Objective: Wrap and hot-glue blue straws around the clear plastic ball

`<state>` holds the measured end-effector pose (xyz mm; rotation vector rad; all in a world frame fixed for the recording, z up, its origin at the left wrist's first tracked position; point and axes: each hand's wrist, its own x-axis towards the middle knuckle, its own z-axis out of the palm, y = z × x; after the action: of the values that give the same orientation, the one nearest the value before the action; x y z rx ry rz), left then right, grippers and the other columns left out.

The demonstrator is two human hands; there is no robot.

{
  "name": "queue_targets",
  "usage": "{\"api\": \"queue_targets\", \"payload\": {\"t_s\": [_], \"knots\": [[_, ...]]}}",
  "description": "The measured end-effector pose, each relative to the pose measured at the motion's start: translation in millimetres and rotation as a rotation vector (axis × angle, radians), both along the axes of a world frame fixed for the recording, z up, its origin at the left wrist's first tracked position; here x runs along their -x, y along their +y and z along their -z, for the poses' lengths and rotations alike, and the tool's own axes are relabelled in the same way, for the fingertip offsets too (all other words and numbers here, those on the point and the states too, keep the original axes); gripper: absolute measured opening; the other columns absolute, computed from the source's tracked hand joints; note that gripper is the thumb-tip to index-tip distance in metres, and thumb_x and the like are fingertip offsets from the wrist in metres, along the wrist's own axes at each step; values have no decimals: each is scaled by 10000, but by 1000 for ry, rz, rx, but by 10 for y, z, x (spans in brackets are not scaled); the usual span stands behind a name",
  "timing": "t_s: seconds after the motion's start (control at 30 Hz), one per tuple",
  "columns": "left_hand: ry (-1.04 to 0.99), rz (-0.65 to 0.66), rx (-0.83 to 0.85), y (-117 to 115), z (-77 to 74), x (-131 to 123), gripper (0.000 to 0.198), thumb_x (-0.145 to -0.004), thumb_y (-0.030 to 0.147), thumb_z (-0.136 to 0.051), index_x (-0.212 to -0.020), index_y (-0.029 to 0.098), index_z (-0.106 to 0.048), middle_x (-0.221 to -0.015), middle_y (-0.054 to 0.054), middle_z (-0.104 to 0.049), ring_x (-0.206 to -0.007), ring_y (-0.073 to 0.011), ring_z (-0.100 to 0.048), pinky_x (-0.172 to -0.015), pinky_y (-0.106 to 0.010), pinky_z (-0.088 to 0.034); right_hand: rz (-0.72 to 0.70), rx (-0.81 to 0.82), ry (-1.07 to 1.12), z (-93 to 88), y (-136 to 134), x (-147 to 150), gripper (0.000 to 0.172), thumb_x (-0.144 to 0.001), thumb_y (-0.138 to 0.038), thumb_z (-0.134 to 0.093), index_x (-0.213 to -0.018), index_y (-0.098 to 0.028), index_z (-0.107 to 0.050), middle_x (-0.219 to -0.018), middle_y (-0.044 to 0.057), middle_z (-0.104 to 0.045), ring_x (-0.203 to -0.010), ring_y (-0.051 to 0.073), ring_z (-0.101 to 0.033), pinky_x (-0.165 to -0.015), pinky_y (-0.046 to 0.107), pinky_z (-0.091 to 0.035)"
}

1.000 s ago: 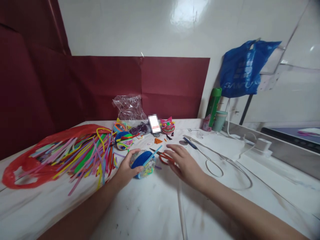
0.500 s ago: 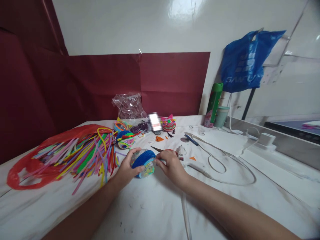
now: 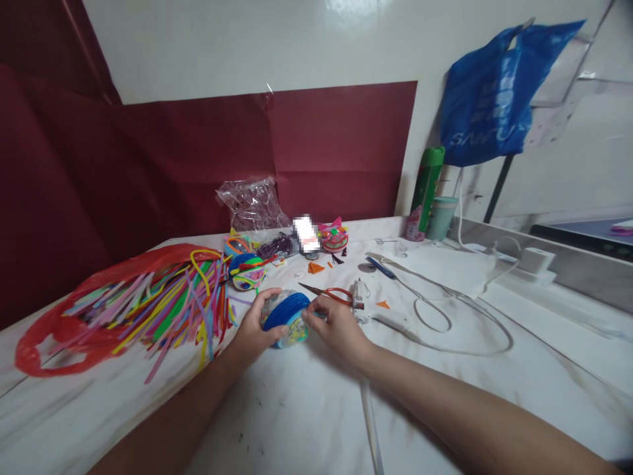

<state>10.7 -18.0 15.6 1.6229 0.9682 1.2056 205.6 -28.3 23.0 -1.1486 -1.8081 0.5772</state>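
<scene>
My left hand (image 3: pixel 260 324) is wrapped round a clear ball (image 3: pixel 298 331), thumb in front and fingers behind. Rows of blue pipe cleaner (image 3: pixel 283 312) band the ball, with yellow and green pieces on its lower right side. At the ball's right edge, my right hand (image 3: pixel 337 328) has thumb and forefinger pinched together; what lies between them is too small to make out. Just behind that hand lie red-handled scissors (image 3: pixel 336 293) with dark blades. A white glue gun (image 3: pixel 360 297) rests to the right of them.
Many coloured pipe cleaners (image 3: pixel 168 297) spill from a red plastic bag (image 3: pixel 37 346) at left. Decorated balls (image 3: pixel 246 272), a phone (image 3: pixel 306 234) and clear wrapping (image 3: pixel 254 201) stand behind. A pale cord (image 3: pixel 465 353), orange scraps (image 3: pixel 315 268), a green can (image 3: pixel 426 191) and a cup (image 3: pixel 442 218) are at right.
The camera view has shifted slightly. My right hand has moved a little on the ball's edge, and more of the red scissor handles shows behind it. My left hand keeps its hold.
</scene>
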Motion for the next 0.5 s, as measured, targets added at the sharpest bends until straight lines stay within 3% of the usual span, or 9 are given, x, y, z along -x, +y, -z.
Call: {"api": "queue_targets", "payload": {"t_s": [0.37,0.5], "knots": [[172,-145,-77,-70,-93,-51,558,-661,257,-678,-1167,216,-447,-1092,-53,-573,-988,-231,-574,-849,-343,-460,16,-12,12,5,-33,62,60,-782,-228,-588,-760,-178,-563,-681,2,-600,-586,130,-508,-562,224,-371],[156,-124,-90,-54,-68,-33,560,-663,255,-668,-1172,210,-438,-1124,-66,-555,-1016,-240,-561,-868,-354,-447,21,-6,61,37,-48,67,39,-778,-204,-582,-771,-182,-550,-680,0,-602,-577,130,-512,-549,222,-377]]}}
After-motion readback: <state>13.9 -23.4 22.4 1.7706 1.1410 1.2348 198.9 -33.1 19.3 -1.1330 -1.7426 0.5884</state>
